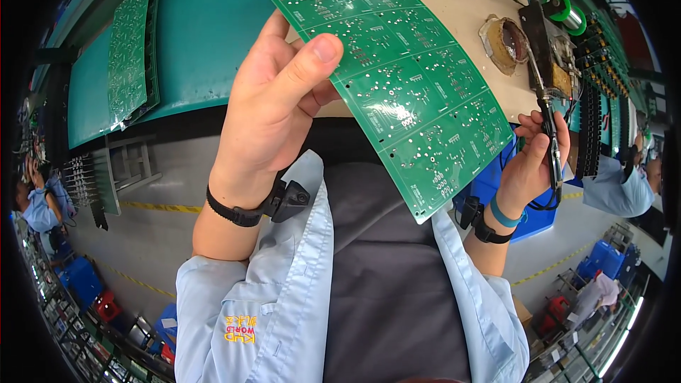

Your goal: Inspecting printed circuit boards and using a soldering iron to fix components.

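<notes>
Overhead, left hand [273, 99] pinches a flat green circuit panel [397, 78] (silver-dotted), right hand's [532, 163] fingers wrap a soldering iron [550, 138].

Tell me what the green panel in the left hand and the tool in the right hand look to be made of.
Green circuit board panel: looks like rigid laminate under glossy green coating, with silvery solder dots and white print. Soldering iron: dark handle, probably plastic; its tip is too small to judge. Left hand pinches the panel; right hand grips the iron.
</notes>
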Demonstrator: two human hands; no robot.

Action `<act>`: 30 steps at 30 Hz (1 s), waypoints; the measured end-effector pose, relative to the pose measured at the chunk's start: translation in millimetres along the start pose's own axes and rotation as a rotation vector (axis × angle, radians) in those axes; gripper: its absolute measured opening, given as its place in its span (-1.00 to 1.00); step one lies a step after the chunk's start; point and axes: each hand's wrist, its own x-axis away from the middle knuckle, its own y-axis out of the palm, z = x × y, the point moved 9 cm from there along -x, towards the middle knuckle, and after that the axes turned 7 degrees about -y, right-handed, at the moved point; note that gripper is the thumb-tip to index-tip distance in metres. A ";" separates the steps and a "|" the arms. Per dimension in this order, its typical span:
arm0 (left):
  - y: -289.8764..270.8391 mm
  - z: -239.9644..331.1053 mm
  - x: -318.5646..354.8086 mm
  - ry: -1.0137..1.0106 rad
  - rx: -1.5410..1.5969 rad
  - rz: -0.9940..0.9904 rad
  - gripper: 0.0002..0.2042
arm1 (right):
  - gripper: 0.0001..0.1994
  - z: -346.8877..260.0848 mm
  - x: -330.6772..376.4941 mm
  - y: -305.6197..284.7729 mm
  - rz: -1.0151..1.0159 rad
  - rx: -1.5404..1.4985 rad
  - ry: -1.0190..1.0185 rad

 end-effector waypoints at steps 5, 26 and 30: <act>-2.6 0.5 1.2 0.025 -0.015 0.020 -0.40 | -0.51 -0.7 0.5 -1.9 -0.003 0.008 -0.011; 8.4 13.5 2.1 0.284 -0.195 -0.007 -0.24 | -0.39 -54.3 23.3 51.1 -0.278 -0.393 0.055; 6.8 14.2 3.8 0.320 -0.222 0.011 -0.23 | -0.42 -60.3 26.1 60.0 -0.250 -0.390 0.064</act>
